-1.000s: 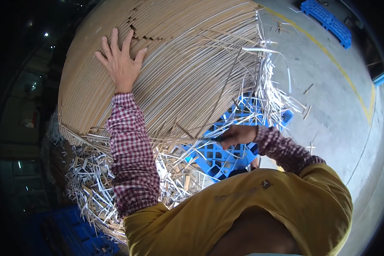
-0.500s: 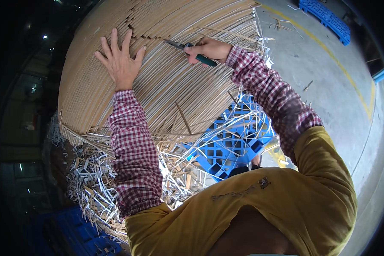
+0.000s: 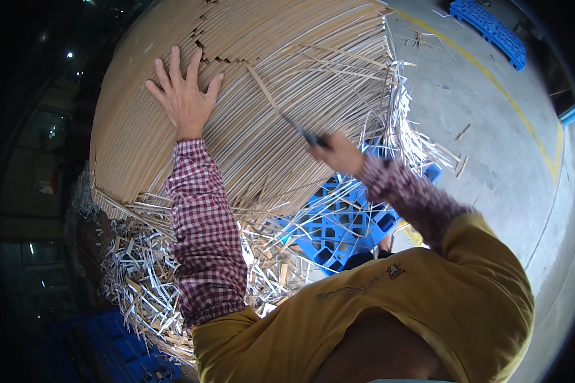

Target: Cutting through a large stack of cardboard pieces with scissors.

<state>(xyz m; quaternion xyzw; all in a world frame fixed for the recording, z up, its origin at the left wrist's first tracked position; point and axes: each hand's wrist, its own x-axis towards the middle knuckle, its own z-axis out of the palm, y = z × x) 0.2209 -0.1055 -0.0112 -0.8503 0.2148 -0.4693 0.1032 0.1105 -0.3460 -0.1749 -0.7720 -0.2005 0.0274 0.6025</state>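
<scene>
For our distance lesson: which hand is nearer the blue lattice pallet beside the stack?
Right. The right hand is pictured just above the pallet; the left hand lies spread on the stack, farther away.

Grey floor (image 3: 498, 159) with scattered scraps (image 3: 420, 39), blue lattice pallet (image 3: 358, 239), cardboard stack (image 3: 255, 137) and loose strips (image 3: 313, 210) over it

Left hand (image 3: 186, 105) palm down, fingers (image 3: 175, 69) fanned, thumb (image 3: 214, 86) out; left arm (image 3: 206, 220) stretched forward. Right hand (image 3: 340, 155) curled closed, nearer chest (image 3: 364, 293); right forearm (image 3: 412, 191) slanting inward, elbow bent.
</scene>
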